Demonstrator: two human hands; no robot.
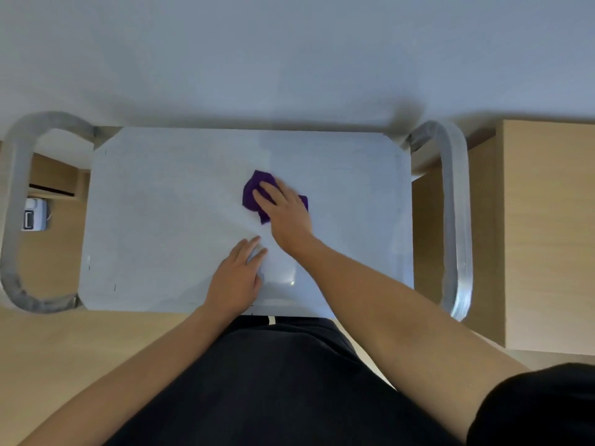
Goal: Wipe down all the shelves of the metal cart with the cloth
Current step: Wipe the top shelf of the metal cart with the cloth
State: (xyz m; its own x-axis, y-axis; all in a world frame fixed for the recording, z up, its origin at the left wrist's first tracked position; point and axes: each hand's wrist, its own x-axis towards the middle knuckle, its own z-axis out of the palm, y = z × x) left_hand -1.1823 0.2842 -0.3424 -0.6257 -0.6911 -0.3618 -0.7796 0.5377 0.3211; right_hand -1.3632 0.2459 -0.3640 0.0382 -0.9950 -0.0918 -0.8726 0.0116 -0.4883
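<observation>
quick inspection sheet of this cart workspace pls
surface: top shelf of the metal cart, pale and shiny
job's things: purple cloth near the shelf's middle
clutter: nothing seen
hands: right hand presses the cloth with straight fingers; left hand rests flat near the front edge
cables: nothing seen
surroundings: white wall behind, wooden cabinet at right, small white device on the floor at left

Right hand presses flat on a purple cloth mid top shelf of the cart; left hand rests flat near the front edge.
</observation>
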